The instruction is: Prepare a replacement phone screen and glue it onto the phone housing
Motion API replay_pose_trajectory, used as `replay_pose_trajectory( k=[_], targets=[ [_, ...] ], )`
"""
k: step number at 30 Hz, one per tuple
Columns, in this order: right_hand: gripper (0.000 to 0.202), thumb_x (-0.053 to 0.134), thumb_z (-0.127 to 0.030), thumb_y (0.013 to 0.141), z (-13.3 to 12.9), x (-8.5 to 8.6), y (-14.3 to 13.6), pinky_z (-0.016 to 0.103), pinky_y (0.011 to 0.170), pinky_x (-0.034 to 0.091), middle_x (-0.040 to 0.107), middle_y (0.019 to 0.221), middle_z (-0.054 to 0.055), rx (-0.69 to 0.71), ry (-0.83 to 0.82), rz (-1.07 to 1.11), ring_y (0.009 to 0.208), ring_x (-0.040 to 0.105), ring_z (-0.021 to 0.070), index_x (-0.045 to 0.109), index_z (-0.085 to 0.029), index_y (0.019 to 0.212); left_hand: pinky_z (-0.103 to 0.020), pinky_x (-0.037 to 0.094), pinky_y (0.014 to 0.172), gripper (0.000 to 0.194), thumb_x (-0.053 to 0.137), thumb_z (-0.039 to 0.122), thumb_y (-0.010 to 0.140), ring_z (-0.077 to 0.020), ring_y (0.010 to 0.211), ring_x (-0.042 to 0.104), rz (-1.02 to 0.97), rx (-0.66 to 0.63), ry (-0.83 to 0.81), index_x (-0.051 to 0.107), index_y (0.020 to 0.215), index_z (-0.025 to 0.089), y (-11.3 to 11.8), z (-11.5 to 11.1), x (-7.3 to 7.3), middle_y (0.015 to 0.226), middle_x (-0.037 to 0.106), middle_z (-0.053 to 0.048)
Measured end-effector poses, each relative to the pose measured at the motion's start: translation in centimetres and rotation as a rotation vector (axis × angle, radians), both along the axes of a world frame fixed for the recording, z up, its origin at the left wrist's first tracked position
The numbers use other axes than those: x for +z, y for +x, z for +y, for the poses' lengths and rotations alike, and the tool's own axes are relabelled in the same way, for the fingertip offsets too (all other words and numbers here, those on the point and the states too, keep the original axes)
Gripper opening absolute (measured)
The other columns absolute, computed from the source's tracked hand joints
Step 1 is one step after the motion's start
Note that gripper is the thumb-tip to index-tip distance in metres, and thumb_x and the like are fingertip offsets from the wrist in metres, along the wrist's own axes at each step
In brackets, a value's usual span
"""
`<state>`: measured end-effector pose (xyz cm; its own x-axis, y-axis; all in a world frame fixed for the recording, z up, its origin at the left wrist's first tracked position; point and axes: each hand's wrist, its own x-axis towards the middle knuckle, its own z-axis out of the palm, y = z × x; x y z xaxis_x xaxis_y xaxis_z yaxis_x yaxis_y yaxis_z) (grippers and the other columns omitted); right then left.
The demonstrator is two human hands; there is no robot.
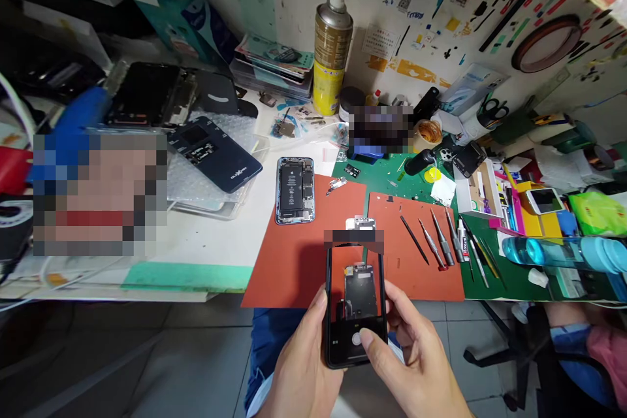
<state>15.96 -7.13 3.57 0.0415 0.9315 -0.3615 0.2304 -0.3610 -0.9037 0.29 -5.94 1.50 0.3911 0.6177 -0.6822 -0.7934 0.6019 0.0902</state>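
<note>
A black phone (356, 356) is held upright over the table's front edge, its screen showing a camera view of a dark phone part on the red mat. My left hand (306, 362) grips its left side. Around its right side are the fingers of my right hand (416, 356), with the thumb on the screen beside the round shutter button. Behind the held phone, the top of a phone screen part (361, 224) shows; the rest is hidden. An opened phone (295, 191) with battery and board exposed lies at the red mat's (279, 261) upper left.
Tweezers and screwdrivers (441, 236) lie on the mat's right. A spray can (333, 52) stands at the back. A blue bottle (563, 253) lies far right, near a seated person's leg (573, 349). A dark blue phone-shaped panel (215, 155) rests on bubble wrap at left.
</note>
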Motion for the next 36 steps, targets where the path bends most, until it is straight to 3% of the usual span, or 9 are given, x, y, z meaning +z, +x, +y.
replay_pose_trajectory(
  k=[8,14,27,36],
  targets=[
    [0.048,0.076,-0.032,0.098,0.19,-0.13,-0.18,0.027,0.093,0.066,0.082,0.128,0.008,0.037,0.049,0.005,0.105,0.080,0.0205,0.067,-0.028,0.144,-0.057,0.027,0.136,0.045,0.077,0.054,0.096,-0.0392,0.159,0.045,-0.020,0.005,0.007,0.082,0.131,0.028,-0.14,0.11,-0.06,0.149,0.073,-0.005],
    [0.051,0.081,-0.025,0.090,0.54,0.16,-0.49,0.026,0.092,0.067,0.083,0.122,0.008,0.000,0.053,0.003,0.100,0.081,0.0202,0.070,-0.026,0.139,-0.055,0.029,0.136,0.043,0.079,0.055,0.094,-0.0391,0.158,0.046,-0.035,0.006,0.017,0.083,0.128,0.029,-0.03,0.19,-0.17,0.144,0.076,-0.005],
    [0.051,0.082,-0.026,0.090,0.45,0.15,-0.45,0.028,0.089,0.067,0.082,0.116,0.007,0.024,0.037,-0.005,0.098,0.079,0.0208,0.070,-0.026,0.140,-0.058,0.033,0.133,0.049,0.074,0.057,0.097,-0.0410,0.154,0.051,-0.011,-0.011,0.051,0.079,0.135,0.027,-0.13,0.17,-0.20,0.148,0.073,-0.008],
    [0.051,0.078,-0.026,0.093,0.56,0.51,-0.43,0.027,0.095,0.065,0.082,0.122,0.005,0.044,0.019,-0.004,0.102,0.079,0.0194,0.069,-0.029,0.142,-0.057,0.028,0.135,0.042,0.073,0.056,0.099,-0.0395,0.157,0.046,-0.035,0.003,0.043,0.083,0.128,0.027,-0.22,0.36,-0.09,0.145,0.075,-0.007]
  ],
)
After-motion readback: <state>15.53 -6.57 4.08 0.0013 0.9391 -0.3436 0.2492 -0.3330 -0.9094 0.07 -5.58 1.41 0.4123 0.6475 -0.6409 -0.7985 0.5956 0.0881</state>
